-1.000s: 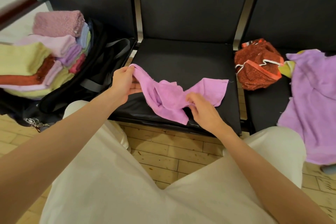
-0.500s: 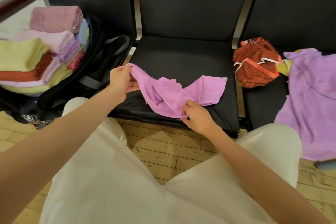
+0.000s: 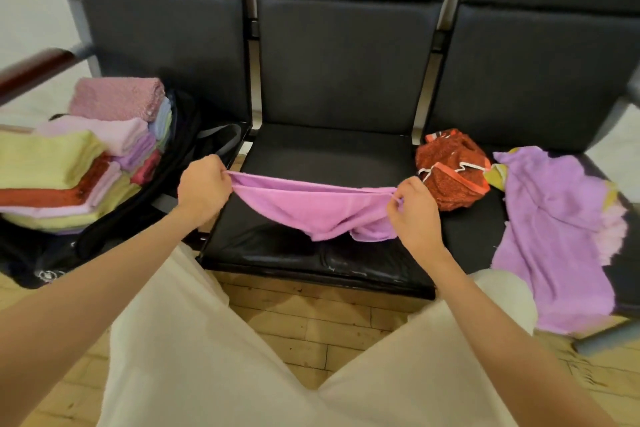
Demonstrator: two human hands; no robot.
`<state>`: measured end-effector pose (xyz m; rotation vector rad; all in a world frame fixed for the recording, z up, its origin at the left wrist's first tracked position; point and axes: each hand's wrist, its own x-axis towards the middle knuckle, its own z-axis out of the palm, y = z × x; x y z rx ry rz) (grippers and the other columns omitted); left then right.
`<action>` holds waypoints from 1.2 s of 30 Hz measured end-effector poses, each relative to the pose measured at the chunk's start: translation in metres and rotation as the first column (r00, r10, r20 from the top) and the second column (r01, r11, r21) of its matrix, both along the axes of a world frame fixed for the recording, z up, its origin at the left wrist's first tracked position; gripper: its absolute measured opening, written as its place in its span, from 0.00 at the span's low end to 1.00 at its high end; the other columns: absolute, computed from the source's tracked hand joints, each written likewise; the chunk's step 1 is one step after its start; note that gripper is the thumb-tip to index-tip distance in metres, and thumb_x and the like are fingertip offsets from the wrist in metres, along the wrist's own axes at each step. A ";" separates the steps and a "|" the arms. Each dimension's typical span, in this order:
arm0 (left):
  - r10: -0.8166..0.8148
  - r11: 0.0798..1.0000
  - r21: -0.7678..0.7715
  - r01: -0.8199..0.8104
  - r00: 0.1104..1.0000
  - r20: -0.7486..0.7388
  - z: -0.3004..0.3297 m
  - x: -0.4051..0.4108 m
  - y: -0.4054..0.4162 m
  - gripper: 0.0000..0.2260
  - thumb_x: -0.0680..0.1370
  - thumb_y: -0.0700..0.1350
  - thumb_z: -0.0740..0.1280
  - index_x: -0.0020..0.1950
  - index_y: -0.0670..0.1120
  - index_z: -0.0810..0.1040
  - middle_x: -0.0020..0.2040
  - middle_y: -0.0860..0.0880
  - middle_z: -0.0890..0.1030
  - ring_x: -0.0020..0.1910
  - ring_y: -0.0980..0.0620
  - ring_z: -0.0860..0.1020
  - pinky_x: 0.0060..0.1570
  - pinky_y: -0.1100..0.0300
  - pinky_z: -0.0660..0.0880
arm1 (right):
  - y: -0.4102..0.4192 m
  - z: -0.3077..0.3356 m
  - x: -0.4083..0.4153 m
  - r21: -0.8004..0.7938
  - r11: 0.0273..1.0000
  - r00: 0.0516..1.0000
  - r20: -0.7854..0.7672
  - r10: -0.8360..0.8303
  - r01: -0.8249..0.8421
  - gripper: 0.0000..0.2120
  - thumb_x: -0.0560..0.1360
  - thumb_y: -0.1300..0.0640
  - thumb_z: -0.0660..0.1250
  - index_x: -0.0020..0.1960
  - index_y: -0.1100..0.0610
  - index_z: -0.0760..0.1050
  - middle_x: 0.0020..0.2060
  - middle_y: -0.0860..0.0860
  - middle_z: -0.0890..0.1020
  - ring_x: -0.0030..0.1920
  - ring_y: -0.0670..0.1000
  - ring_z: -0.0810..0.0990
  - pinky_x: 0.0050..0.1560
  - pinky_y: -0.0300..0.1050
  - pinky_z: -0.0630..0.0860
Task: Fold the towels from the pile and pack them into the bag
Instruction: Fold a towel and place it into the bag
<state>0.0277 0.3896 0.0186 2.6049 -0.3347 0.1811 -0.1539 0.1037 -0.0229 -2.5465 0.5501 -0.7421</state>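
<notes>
The person is wearing loose, cream-coloured trousers [image 3: 214,357] of smooth, plain fabric, showing no visible pattern, seam detail or pocket. Both forearms are showing bare from the frame edge to the wrist, with no sleeve reaching them. The left hand [image 3: 204,189] and right hand [image 3: 415,215] are wearing no rings, watch or gloves.

A towel [image 3: 322,208] hangs over the middle seat [image 3: 332,152], stretched between the left hand [image 3: 202,189] and the right hand [image 3: 414,215]. Left of the seat, folded towels [image 3: 79,163] are stacked in the bag [image 3: 180,163]. On the right seat [image 3: 471,229] lies the pile [image 3: 554,218], with a crumpled cloth [image 3: 450,166] at its left.
</notes>
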 end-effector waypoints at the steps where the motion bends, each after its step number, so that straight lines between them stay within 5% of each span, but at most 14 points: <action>1: 0.031 0.998 -0.055 -0.030 0.999 0.020 0.009 0.005 -0.005 0.07 0.76 0.39 0.62 0.47 0.38 0.78 0.40 0.40 0.82 0.41 0.40 0.80 0.43 0.49 0.78 | -0.002 0.011 0.005 0.012 1.000 0.999 0.037 -0.014 0.014 0.05 0.72 0.68 0.65 0.40 0.60 0.71 0.41 0.55 0.74 0.39 0.49 0.71 0.41 0.42 0.67; 3: 0.123 0.948 -0.295 -0.116 0.992 0.006 0.034 0.006 -0.020 0.07 0.74 0.38 0.63 0.49 0.38 0.78 0.45 0.40 0.81 0.47 0.42 0.79 0.49 0.50 0.77 | -0.005 0.032 0.016 0.083 0.995 0.985 0.157 -0.069 0.056 0.06 0.73 0.67 0.64 0.41 0.59 0.71 0.40 0.54 0.74 0.39 0.50 0.72 0.40 0.45 0.68; 6: 0.237 0.709 -0.653 -0.267 0.962 -0.137 0.082 0.000 -0.045 0.07 0.77 0.37 0.59 0.52 0.41 0.74 0.50 0.44 0.77 0.52 0.46 0.76 0.50 0.55 0.73 | 0.000 0.065 0.031 0.220 0.968 0.906 0.376 -0.196 0.119 0.03 0.77 0.64 0.63 0.45 0.59 0.73 0.42 0.56 0.77 0.43 0.54 0.76 0.46 0.52 0.75; 11: 0.253 0.602 -0.792 -0.102 0.965 0.068 0.146 -0.005 -0.062 0.09 0.79 0.38 0.57 0.41 0.49 0.67 0.42 0.52 0.71 0.45 0.53 0.70 0.47 0.63 0.67 | 0.008 0.117 0.043 0.272 0.945 0.700 0.639 -0.317 0.180 0.05 0.77 0.63 0.60 0.49 0.58 0.74 0.45 0.53 0.77 0.46 0.51 0.76 0.48 0.48 0.75; 14: 0.305 0.566 -0.824 -0.026 0.935 0.179 0.164 -0.005 -0.058 0.04 0.79 0.40 0.59 0.45 0.47 0.69 0.36 0.59 0.68 0.36 0.60 0.69 0.41 0.69 0.65 | 0.007 0.134 0.040 0.248 0.936 0.665 0.659 -0.352 0.250 0.08 0.78 0.61 0.60 0.54 0.58 0.75 0.49 0.53 0.78 0.48 0.50 0.75 0.49 0.43 0.72; 18: 0.335 0.598 -0.801 0.030 0.898 0.285 0.163 -0.004 -0.045 0.02 0.78 0.41 0.61 0.46 0.46 0.71 0.33 0.58 0.68 0.32 0.62 0.69 0.38 0.72 0.67 | 0.007 0.132 0.035 0.171 0.968 0.746 0.618 -0.250 0.183 0.08 0.79 0.62 0.58 0.52 0.59 0.76 0.49 0.54 0.78 0.47 0.49 0.76 0.45 0.38 0.73; 21: 0.351 0.616 -0.788 0.013 0.890 0.290 0.149 -0.004 -0.040 0.02 0.77 0.42 0.61 0.45 0.46 0.72 0.35 0.56 0.69 0.33 0.60 0.69 0.44 0.63 0.70 | 0.008 0.123 0.033 0.215 0.964 0.810 0.530 -0.251 0.158 0.09 0.80 0.62 0.57 0.53 0.60 0.75 0.52 0.55 0.76 0.46 0.45 0.74 0.41 0.32 0.67; 24: 0.380 0.664 -0.748 -0.025 0.872 0.308 0.136 -0.005 -0.036 0.04 0.78 0.42 0.60 0.49 0.44 0.74 0.49 0.49 0.72 0.40 0.54 0.71 0.45 0.62 0.70 | 0.008 0.115 0.034 0.229 0.962 0.817 0.520 -0.248 0.146 0.09 0.81 0.62 0.56 0.53 0.60 0.75 0.52 0.55 0.76 0.45 0.45 0.73 0.40 0.28 0.65; 28: 0.304 0.765 -0.632 -0.123 0.934 0.187 0.121 0.013 -0.039 0.09 0.80 0.42 0.59 0.54 0.39 0.75 0.58 0.42 0.72 0.45 0.51 0.71 0.47 0.61 0.68 | 0.001 0.104 0.046 0.255 0.957 0.839 0.484 -0.248 0.135 0.07 0.79 0.64 0.58 0.51 0.61 0.75 0.50 0.55 0.75 0.45 0.47 0.74 0.40 0.31 0.67; 33: 0.110 0.875 -0.473 -0.106 0.994 -0.018 0.106 0.042 -0.055 0.10 0.81 0.38 0.56 0.47 0.39 0.76 0.49 0.38 0.80 0.47 0.41 0.81 0.49 0.46 0.79 | -0.030 0.087 0.074 0.304 0.952 0.898 0.405 -0.172 0.046 0.04 0.77 0.66 0.61 0.46 0.58 0.71 0.44 0.55 0.76 0.42 0.51 0.76 0.40 0.35 0.72; 36: 0.057 0.846 -0.527 -0.080 0.997 -0.060 0.111 0.053 -0.076 0.11 0.81 0.37 0.55 0.54 0.38 0.78 0.49 0.43 0.78 0.50 0.46 0.78 0.49 0.55 0.76 | -0.048 0.086 0.088 0.363 0.931 0.901 0.389 -0.193 0.043 0.07 0.76 0.68 0.62 0.45 0.57 0.70 0.43 0.55 0.77 0.39 0.48 0.75 0.38 0.37 0.73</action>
